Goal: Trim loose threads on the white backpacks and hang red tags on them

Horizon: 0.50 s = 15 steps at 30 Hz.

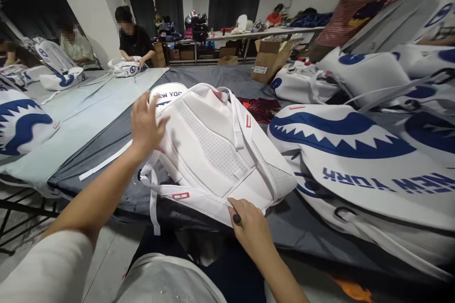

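A white backpack (209,147) lies back side up on the dark-covered table before me, its dotted padding and shoulder straps showing. My left hand (145,125) is at its upper left edge, fingers spread; I cannot tell whether it touches the fabric. At the near edge, my right hand (250,225) is closed, with the dark rounded end of a small tool (237,219) sticking out of the fist; the rest is hidden. Beside it runs a white shoulder strap (199,195) with a red label. Partly behind the backpack shows a white piece with blue lettering (168,93).
White backpacks with blue shark-mouth prints (341,137) crowd the right side. Behind my backpack lies a bundle of dark red strips (261,110). A cardboard box (268,59) stands farther back. Across the table a person in black (135,45) handles a white bag; another stands at right.
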Each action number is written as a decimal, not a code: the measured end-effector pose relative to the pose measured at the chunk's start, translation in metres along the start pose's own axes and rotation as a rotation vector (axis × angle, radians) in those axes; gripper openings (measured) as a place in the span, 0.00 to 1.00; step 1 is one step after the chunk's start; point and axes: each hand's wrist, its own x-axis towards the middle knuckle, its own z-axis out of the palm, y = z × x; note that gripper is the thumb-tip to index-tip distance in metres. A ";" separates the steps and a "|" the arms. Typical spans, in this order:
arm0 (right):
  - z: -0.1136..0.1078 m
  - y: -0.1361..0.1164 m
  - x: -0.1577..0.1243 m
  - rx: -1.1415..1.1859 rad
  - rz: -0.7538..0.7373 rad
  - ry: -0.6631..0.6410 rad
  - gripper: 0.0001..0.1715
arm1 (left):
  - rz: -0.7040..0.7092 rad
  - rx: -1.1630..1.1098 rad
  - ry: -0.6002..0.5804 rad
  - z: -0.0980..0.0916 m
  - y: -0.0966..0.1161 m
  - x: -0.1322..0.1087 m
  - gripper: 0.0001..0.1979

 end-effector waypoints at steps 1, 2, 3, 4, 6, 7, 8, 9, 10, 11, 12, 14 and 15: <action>0.001 0.000 -0.001 0.008 0.005 -0.001 0.15 | -0.086 0.012 0.058 0.000 -0.004 0.018 0.33; 0.003 -0.002 -0.003 0.025 0.013 -0.017 0.15 | -0.117 0.019 0.081 0.002 -0.005 0.032 0.37; 0.003 -0.006 -0.005 0.052 0.023 -0.049 0.16 | -0.094 0.029 0.087 0.004 -0.003 0.043 0.39; 0.004 -0.012 -0.007 0.093 0.035 -0.097 0.17 | -0.014 0.039 0.077 0.008 0.003 0.050 0.39; 0.008 -0.034 -0.015 0.228 0.063 -0.219 0.19 | 0.246 0.044 -0.008 0.021 0.025 0.057 0.31; 0.011 -0.049 -0.021 0.313 0.074 -0.283 0.20 | 0.374 0.045 -0.089 0.029 0.038 0.058 0.27; 0.016 -0.065 -0.029 0.398 0.078 -0.345 0.20 | 0.479 0.056 -0.185 0.036 0.050 0.058 0.23; 0.020 -0.081 -0.037 0.475 0.077 -0.410 0.19 | 0.559 0.078 -0.276 0.043 0.059 0.056 0.21; 0.025 -0.097 -0.045 0.534 0.073 -0.479 0.19 | 0.617 0.108 -0.351 0.049 0.065 0.054 0.20; 0.028 -0.109 -0.052 0.574 0.084 -0.559 0.18 | 0.659 0.138 -0.400 0.053 0.067 0.051 0.20; 0.029 -0.119 -0.057 0.602 0.113 -0.633 0.17 | 0.695 0.159 -0.429 0.054 0.064 0.047 0.21; 0.022 -0.127 -0.058 0.657 0.217 -0.717 0.17 | 0.749 0.168 -0.424 0.049 0.053 0.035 0.20; 0.015 -0.125 -0.053 0.699 0.277 -0.696 0.17 | 0.760 0.164 -0.382 0.042 0.047 0.028 0.19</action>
